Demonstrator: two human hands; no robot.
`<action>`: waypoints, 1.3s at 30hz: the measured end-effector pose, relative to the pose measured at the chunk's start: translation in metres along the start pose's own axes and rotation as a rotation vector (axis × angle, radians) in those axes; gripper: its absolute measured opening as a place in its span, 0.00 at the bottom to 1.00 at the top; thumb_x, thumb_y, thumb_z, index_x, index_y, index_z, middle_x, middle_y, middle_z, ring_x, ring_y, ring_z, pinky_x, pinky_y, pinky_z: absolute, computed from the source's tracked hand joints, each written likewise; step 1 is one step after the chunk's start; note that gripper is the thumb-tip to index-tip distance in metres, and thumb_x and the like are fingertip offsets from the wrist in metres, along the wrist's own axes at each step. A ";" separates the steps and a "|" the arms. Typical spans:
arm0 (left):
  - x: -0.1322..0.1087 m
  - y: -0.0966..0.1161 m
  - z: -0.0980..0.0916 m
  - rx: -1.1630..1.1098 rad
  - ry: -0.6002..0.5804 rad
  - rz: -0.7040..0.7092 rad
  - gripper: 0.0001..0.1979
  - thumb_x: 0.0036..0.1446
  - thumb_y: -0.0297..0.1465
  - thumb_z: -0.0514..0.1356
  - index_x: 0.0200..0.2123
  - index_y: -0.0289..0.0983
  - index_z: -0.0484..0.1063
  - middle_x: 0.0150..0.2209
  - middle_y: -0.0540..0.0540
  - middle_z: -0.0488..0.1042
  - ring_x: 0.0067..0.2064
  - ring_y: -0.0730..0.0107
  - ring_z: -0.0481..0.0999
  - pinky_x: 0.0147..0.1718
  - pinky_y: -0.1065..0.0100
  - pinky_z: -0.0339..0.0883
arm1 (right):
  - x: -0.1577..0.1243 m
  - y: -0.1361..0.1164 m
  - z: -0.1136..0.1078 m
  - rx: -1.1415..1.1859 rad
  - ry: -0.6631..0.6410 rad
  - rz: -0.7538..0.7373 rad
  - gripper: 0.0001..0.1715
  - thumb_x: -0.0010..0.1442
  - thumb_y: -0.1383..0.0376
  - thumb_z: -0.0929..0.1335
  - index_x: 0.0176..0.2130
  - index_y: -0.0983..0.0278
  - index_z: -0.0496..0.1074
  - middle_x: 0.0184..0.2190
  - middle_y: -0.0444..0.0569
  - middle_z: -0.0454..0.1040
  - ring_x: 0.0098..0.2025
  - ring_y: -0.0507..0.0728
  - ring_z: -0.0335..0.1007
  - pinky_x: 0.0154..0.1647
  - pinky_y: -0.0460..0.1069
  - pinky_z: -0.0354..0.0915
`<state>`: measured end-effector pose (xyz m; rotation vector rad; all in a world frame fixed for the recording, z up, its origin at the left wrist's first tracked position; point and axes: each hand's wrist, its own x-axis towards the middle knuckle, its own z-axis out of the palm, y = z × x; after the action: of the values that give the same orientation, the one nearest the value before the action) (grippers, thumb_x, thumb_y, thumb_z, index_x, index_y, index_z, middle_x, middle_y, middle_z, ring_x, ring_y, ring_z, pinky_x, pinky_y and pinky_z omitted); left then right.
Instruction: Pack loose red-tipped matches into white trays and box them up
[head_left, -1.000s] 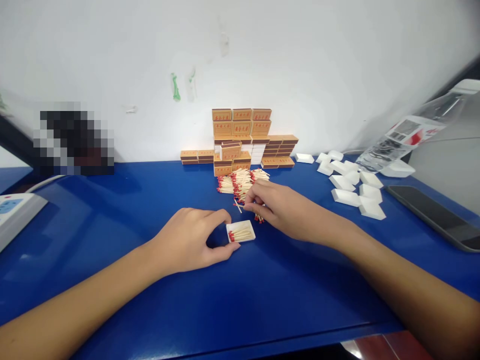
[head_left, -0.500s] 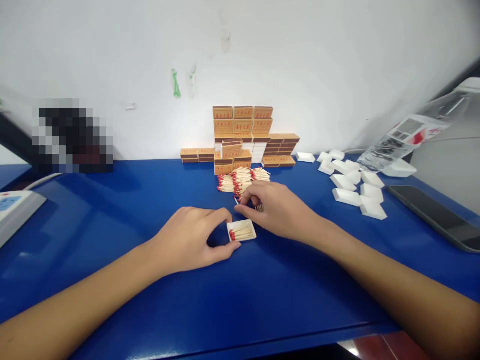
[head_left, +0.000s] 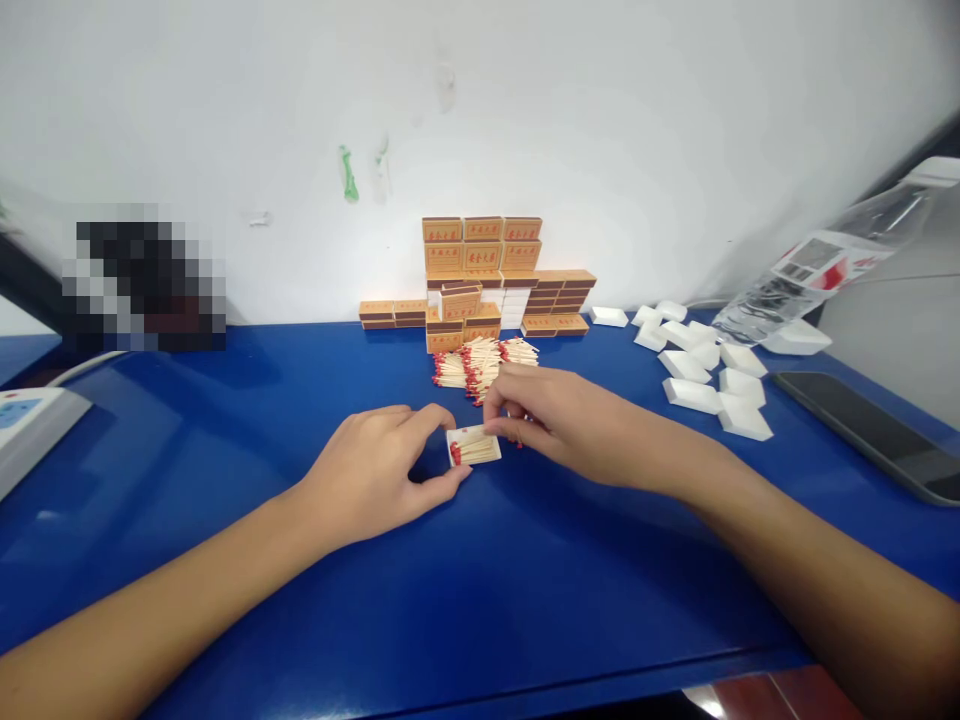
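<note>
My left hand (head_left: 382, 465) grips a small white matchbox tray (head_left: 497, 458) by its left end, thumb on the near side and forefinger on the far side. Inside lie several matches (head_left: 476, 451), red heads to the left. Over the tray's far right corner, my right hand (head_left: 559, 412) is closed in a pinch on a match, whose red head shows above the tray. More red match heads (head_left: 519, 442) poke out beneath the curled fingers. Just beyond that hand lies a heap of loose matches (head_left: 480, 362), partly hidden by it.
Stacked orange matchboxes (head_left: 482, 257) stand against the wall. To the right are several white trays (head_left: 690, 394), a phone (head_left: 862, 430) and a leaning plastic bottle (head_left: 825, 265). A white device (head_left: 37, 425) sits at the left edge of the blue table (head_left: 480, 610).
My right hand has come nearer, from beside the match heap to the tray's far right corner. The tray stays in my left hand, tilted slightly differently.
</note>
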<state>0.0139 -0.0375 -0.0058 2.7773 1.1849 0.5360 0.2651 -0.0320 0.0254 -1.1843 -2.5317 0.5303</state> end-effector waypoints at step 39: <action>0.000 0.002 0.000 -0.027 0.012 0.033 0.14 0.65 0.42 0.63 0.47 0.39 0.75 0.24 0.55 0.66 0.25 0.72 0.67 0.27 0.69 0.59 | -0.007 0.037 -0.017 0.039 -0.195 0.136 0.14 0.70 0.53 0.67 0.40 0.61 0.74 0.41 0.50 0.74 0.39 0.58 0.68 0.38 0.52 0.62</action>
<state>0.0153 -0.0384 -0.0053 2.7793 1.1269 0.5687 0.3013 -0.0118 0.0230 -1.3569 -2.5988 0.7596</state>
